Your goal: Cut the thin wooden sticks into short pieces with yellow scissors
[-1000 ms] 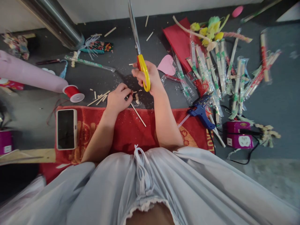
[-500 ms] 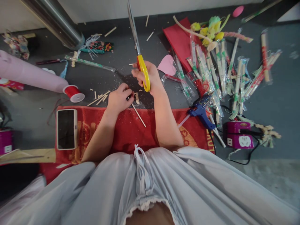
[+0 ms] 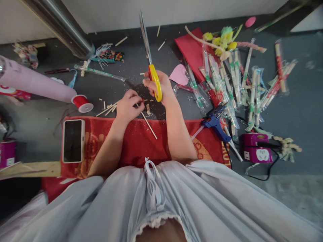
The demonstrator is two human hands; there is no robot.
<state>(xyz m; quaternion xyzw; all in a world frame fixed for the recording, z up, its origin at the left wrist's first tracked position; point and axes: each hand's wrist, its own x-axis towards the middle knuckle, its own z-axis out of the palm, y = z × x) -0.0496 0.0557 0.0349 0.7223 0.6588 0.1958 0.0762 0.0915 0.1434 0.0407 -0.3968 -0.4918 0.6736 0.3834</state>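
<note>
My right hand (image 3: pixel 161 85) grips a pair of scissors (image 3: pixel 154 80) by its yellow and red handles, with the closed-looking blades pointing away from me. Just left of it, my left hand (image 3: pixel 130 107) pinches a thin wooden stick (image 3: pixel 148 125), whose long end slants down over the red towel (image 3: pixel 143 148). Small cut stick pieces (image 3: pixel 148 108) lie in a little group beside my left fingertips, with crumbs scattered around. On the other side of that hand are several loose sticks (image 3: pixel 109 109).
A phone (image 3: pixel 73 141) rests on the towel's left, near a red thread spool (image 3: pixel 82 103) and a pink tumbler (image 3: pixel 37 80). To the right are a blue glue gun (image 3: pixel 216 127), several wrapped chopsticks (image 3: pixel 227 80), a pink paper heart (image 3: pixel 179 74) and a purple socket block (image 3: pixel 256 148).
The whole view has shifted slightly, so things sit a little lower in it. Both hands keep their holds on the scissors and the stick, nearly unmoved.
</note>
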